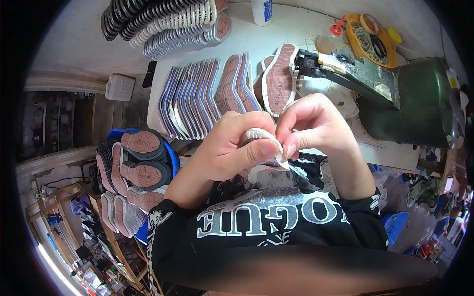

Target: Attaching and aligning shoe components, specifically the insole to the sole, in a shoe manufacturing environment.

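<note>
In front of my chest, my left hand (232, 148) is closed around a bent insole with a white rim (260, 133), its thumb pressing on it. At the insole's right edge, my right hand (316, 126) is closed in a pinch of thumb and forefinger. Whatever sits between those fingertips is too small to make out. Just beyond my hands, a white-edged insole with a brownish-pink face (281, 81) lies beside the dark head of a green sewing machine (414, 106). My hands hide much of the held insole.
A row of insoles (190, 98) stands on the white table (276, 34), with stacked black and white soles (163, 22) behind. Back right are a red-capped bottle (330, 39) and a yellow basket (353, 44). More insoles fill a blue basin (174, 160) at my left.
</note>
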Tool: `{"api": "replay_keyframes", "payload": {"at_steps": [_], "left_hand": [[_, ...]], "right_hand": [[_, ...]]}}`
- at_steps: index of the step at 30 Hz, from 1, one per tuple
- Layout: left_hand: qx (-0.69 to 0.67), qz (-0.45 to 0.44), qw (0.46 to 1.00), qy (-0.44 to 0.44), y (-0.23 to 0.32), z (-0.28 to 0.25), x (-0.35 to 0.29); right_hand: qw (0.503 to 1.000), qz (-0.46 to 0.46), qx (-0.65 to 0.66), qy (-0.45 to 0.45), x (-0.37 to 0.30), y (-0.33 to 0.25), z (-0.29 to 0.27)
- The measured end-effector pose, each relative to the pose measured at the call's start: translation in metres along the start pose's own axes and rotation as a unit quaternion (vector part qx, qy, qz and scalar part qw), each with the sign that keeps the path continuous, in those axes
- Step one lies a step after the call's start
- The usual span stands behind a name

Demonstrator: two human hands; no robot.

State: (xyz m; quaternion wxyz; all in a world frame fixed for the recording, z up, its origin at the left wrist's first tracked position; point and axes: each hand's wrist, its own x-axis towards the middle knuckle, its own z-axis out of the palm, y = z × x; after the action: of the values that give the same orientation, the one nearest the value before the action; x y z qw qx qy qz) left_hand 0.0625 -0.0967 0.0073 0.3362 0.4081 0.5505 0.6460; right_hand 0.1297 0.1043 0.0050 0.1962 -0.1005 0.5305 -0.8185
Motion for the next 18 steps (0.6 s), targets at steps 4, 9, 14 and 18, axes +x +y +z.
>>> {"api": "replay_keyframes", "payload": {"at_steps": [4,9,14,18], "left_hand": [[0.023,0.016,0.999,0.041,-0.003,0.003,-0.001],[0.054,-0.003,0.993,0.105,-0.009,0.006,0.002],[0.028,-0.015,0.996,0.078,-0.006,0.003,0.004],[-0.097,-0.012,0.994,0.046,-0.01,-0.003,0.001]], "right_hand": [[0.987,-0.063,-0.122,0.085,-0.009,-0.013,0.013],[0.875,-0.212,-0.409,0.149,-0.009,-0.019,0.019],[0.842,-0.17,-0.478,0.184,-0.013,-0.024,0.034],[0.935,-0.083,-0.306,0.161,-0.013,-0.026,0.03]]}}
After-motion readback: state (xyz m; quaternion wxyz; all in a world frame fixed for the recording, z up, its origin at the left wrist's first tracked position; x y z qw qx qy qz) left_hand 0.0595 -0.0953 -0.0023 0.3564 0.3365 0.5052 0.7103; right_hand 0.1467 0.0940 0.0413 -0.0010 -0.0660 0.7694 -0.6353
